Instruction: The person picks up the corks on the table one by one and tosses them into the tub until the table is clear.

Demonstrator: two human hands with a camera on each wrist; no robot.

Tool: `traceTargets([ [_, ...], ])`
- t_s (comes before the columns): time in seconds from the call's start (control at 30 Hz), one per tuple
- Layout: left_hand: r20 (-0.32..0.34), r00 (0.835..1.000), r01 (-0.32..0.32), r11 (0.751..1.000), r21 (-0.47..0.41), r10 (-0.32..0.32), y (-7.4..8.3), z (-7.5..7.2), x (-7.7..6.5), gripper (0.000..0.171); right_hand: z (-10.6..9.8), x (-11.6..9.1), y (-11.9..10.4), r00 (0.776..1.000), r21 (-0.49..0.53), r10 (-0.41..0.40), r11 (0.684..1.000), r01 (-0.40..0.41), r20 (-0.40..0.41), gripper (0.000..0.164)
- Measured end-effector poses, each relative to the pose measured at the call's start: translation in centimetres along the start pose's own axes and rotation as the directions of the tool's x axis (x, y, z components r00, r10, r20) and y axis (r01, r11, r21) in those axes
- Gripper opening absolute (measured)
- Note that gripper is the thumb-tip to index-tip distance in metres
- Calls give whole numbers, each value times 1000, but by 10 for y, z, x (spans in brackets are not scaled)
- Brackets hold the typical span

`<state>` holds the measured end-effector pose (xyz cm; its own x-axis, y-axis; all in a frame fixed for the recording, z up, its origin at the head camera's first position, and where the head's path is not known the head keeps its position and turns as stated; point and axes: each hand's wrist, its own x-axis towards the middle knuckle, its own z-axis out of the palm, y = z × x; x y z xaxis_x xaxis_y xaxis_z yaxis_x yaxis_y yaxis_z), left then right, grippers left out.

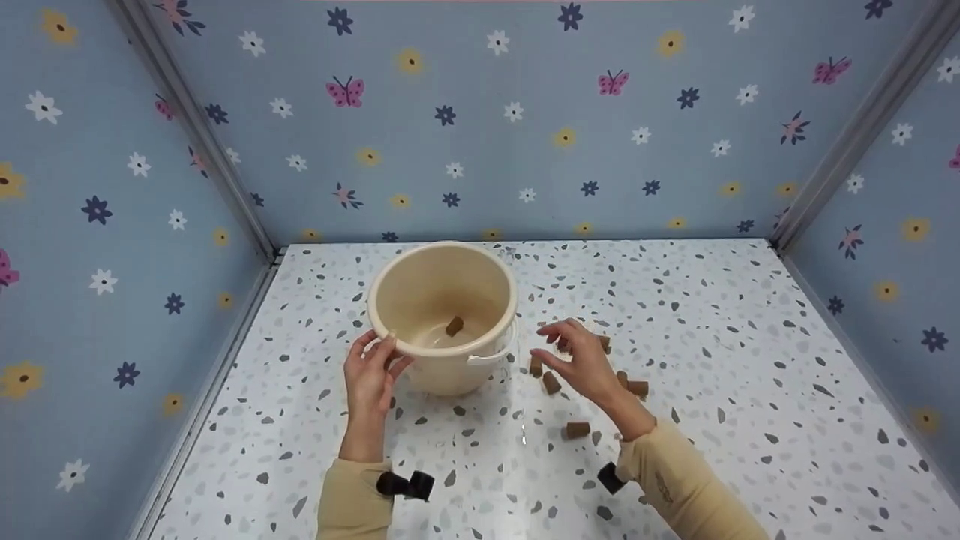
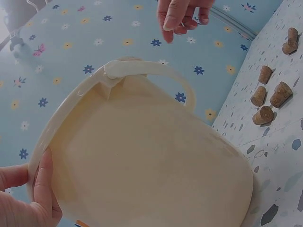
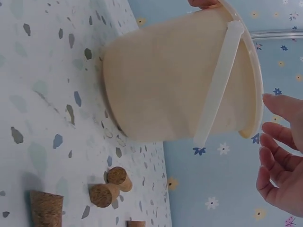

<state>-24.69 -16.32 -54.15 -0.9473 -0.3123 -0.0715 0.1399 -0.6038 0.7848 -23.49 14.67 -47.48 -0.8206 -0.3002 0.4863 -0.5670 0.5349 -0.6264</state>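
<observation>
A cream plastic bucket (image 1: 442, 371) stands upright on the speckled table, its white handle (image 3: 220, 85) hanging down one side. One cork (image 1: 454, 325) lies on the bucket's bottom. My left hand (image 1: 369, 371) pinches the near-left rim between thumb and fingers, also plain in the left wrist view (image 2: 35, 189). To the right of the bucket, my right hand (image 1: 581, 364) hovers above the table, fingers loosely bent and holding nothing. Several loose corks lie under and around it, among them one cork (image 1: 577, 430) nearest me and another cork (image 1: 551, 383) nearer the bucket.
The white speckled table (image 1: 720, 337) is bounded by blue flowered panels at the back (image 1: 517, 172) and both sides. Grey metal posts (image 1: 847, 127) stand at the corners. A black wrist mount (image 1: 406, 485) sits on the left sleeve.
</observation>
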Motion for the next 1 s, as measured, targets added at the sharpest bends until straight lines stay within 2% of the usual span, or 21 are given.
traceTargets([
  [0.1,19,1000,3,999,-37,-2,-6,-7,6,38,1,-8,7,1000,-12,8,1000,-7,29,25],
  [0.17,10,1000,7,1000,-20,-6,-4,-5,4,37,1,-14,12,999,-11,1,1000,-1,44,23],
  [0.27,-1,1000,-5,1000,13,5,4,4,-4,36,2,-22,21,998,-12,-22,1000,23,66,20],
  [0.37,-35,999,-2,998,57,4,22,24,-23,39,2,-32,28,995,-19,-19,1000,21,98,21],
  [0.4,-7,1000,-12,1000,12,12,19,21,-19,36,2,-36,30,994,-25,-10,1000,13,111,22],
  [0.5,-41,999,-3,999,42,4,31,35,-32,35,1,-46,36,988,-38,39,999,-34,152,24],
  [0.63,-63,998,0,997,74,5,35,40,-37,33,-2,-59,43,978,-47,87,996,-80,189,27],
  [0.77,-46,999,-4,998,69,7,30,33,-32,37,-6,-72,51,960,-57,127,992,-116,248,30],
  [0.8,-19,1000,-12,999,33,13,26,27,-28,37,-7,-75,53,955,-61,136,990,-124,264,30],
  [0.83,-18,1000,-12,999,37,13,26,28,-28,38,-7,-78,55,949,-62,146,989,-134,280,31],
  [0.87,-42,999,-2,998,67,5,31,34,-33,39,-8,-80,57,942,-65,157,987,-144,295,31],
  [1.0,-57,998,27,998,52,-24,41,43,-41,37,-8,-86,61,930,-75,179,984,-164,322,33],
])
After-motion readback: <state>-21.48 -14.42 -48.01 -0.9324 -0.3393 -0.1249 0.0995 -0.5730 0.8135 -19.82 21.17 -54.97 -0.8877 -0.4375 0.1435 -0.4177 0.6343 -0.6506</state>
